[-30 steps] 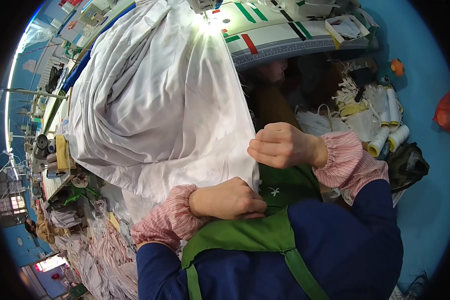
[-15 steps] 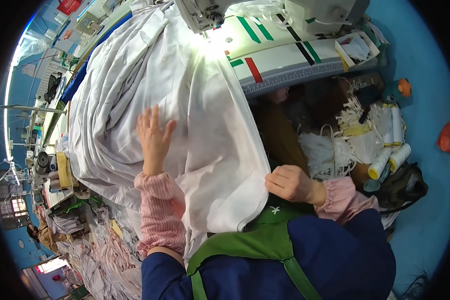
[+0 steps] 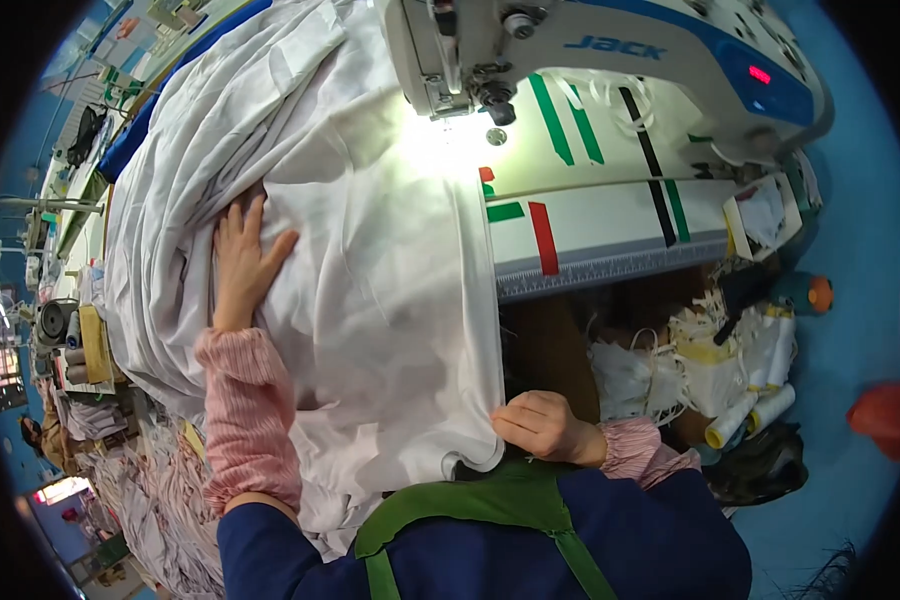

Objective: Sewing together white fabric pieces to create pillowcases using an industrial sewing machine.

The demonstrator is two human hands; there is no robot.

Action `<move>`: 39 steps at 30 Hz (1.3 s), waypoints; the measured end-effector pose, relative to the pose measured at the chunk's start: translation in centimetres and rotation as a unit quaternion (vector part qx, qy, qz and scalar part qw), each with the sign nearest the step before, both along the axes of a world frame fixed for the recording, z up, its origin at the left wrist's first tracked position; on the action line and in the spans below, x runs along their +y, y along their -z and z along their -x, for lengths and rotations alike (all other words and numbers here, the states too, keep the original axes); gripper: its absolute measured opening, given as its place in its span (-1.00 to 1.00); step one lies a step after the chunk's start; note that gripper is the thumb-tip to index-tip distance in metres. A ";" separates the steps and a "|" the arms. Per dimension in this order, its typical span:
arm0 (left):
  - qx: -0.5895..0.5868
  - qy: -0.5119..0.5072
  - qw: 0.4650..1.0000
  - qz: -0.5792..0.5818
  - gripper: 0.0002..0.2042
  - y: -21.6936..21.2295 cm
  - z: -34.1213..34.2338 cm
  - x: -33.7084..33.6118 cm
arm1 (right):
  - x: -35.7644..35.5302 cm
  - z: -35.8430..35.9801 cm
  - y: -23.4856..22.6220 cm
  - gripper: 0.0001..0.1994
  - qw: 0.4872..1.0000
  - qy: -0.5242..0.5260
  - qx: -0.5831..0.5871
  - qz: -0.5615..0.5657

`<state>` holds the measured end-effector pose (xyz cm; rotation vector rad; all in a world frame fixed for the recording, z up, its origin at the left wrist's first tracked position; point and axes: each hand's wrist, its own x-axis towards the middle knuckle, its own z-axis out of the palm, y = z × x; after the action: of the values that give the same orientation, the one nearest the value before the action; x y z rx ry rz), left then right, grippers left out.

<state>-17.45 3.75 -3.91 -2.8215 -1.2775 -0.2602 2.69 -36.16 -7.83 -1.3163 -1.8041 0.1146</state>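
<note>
A large sheet of white fabric (image 3: 390,290) covers the left and middle of the sewing table and falls toward my lap. My left hand (image 3: 245,255) lies on it with fingers spread, next to a bunch of deep folds. At the near right edge of the cloth, my right hand (image 3: 545,425) pinches the folded border. That border runs straight up to the lit needle area of a white and blue sewing machine (image 3: 610,50). Glare hides the needle and the fabric directly under it.
A ruler strip (image 3: 610,268) edges the table front, with coloured tape (image 3: 543,238) above it. A small open box (image 3: 770,215) stands at the right corner. Thread cones (image 3: 755,415) and white strips (image 3: 635,375) lie below. Heaped cloth (image 3: 150,500) fills the lower left.
My left hand has slid left across the fabric, now against the folds. The cloth's right border lies straighter, still pinched by my right hand. The view has shifted, showing more of the machine.
</note>
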 end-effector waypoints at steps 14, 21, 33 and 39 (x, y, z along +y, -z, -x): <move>-0.035 0.090 0.995 -0.010 -0.30 0.9 -4.7 17.0 | 6.4 -3.8 -1.0 -0.86 0.999 0.035 0.000 -0.006; -0.037 0.091 0.995 0.024 -0.26 0.4 -7.8 21.2 | 9.1 -5.9 -2.3 -0.85 0.994 0.100 -0.033 0.007; -0.040 0.044 0.998 0.013 -0.19 0.9 -13.2 28.5 | 15.3 -9.2 -4.8 -0.73 0.989 0.130 -0.016 0.067; -0.035 -0.019 0.999 0.012 -0.17 0.9 -17.1 31.4 | 17.9 -10.8 -5.4 -0.74 0.979 0.146 -0.044 0.138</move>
<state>-0.31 35.20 -4.81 -2.8292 -1.3553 -0.3466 13.53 -18.29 -2.45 -1.7956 -1.6896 0.1526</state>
